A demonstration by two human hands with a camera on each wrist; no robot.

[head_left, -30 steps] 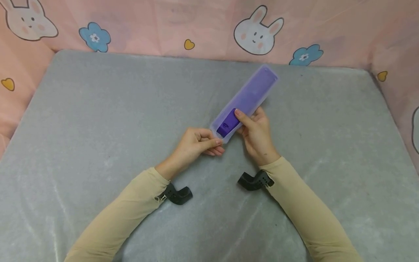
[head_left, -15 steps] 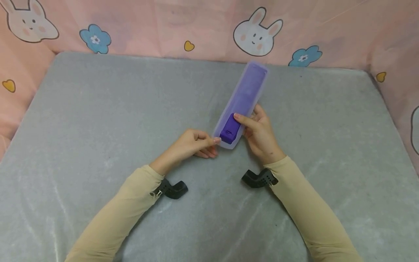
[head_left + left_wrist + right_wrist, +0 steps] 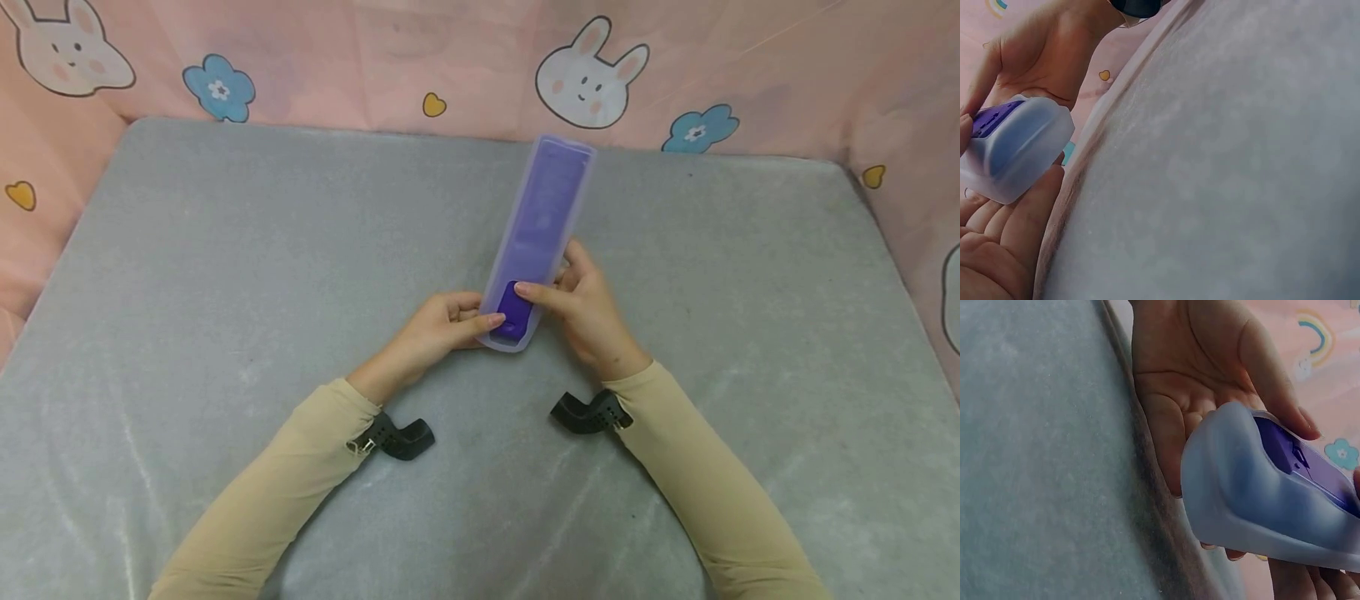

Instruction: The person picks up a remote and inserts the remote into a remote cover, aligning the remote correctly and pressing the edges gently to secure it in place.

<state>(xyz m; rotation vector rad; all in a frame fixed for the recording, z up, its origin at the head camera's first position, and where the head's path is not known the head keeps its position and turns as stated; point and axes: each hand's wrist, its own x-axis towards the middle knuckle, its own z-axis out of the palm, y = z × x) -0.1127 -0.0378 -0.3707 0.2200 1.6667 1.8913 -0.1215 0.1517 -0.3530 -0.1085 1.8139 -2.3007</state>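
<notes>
A long translucent lilac plastic box [image 3: 543, 208] is held above the table, tilted slightly with its far end to the right. Set into its near end is a dark purple piece [image 3: 516, 315] that looks like a latch or button. My left hand [image 3: 423, 337] holds the near left corner, its thumb on top and its fingers beneath. On the other side, my right hand [image 3: 596, 317] grips the box's right edge, its thumb lying over the dark purple piece. The frosted, rounded near end of the box [image 3: 1216, 481] shows close up in the right wrist view. What the box contains cannot be made out.
A grey cloth-covered table [image 3: 262, 250] lies beneath the hands. Pink curtain [image 3: 330, 58] with rabbits, flowers and hearts hangs behind and at both sides. Black wrist mounts [image 3: 401, 437] jut from both sleeves.
The box has turned counterclockwise to stand more upright in the view, its far end shifting left. The left fingers have moved under its near end; the right thumb stays on the dark purple piece.
</notes>
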